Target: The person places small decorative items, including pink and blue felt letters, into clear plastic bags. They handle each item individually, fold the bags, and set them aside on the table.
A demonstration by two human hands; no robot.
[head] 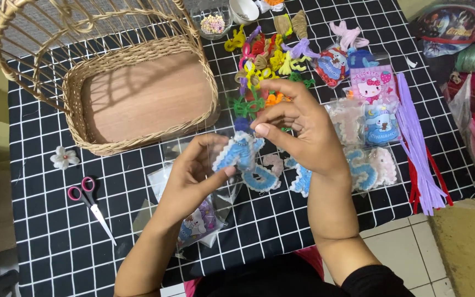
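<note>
A blue and white fuzzy pipe-cleaner figure [241, 153] is being held above the black grid-patterned cloth [45, 231], just in front of the wicker basket [138, 99]. It is being pinched at its lower edge between the thumb and curled fingers of the left hand [193, 176], inside what looks like a clear plastic sleeve. Its top is being gripped by the right hand [298, 129], whose thumb and forefinger are pressed together on it. Pink-handled scissors [86, 201] are lying well apart to the left, and a heap of coloured pipe-cleaner bows [265, 55] is lying just beyond the hands.
</note>
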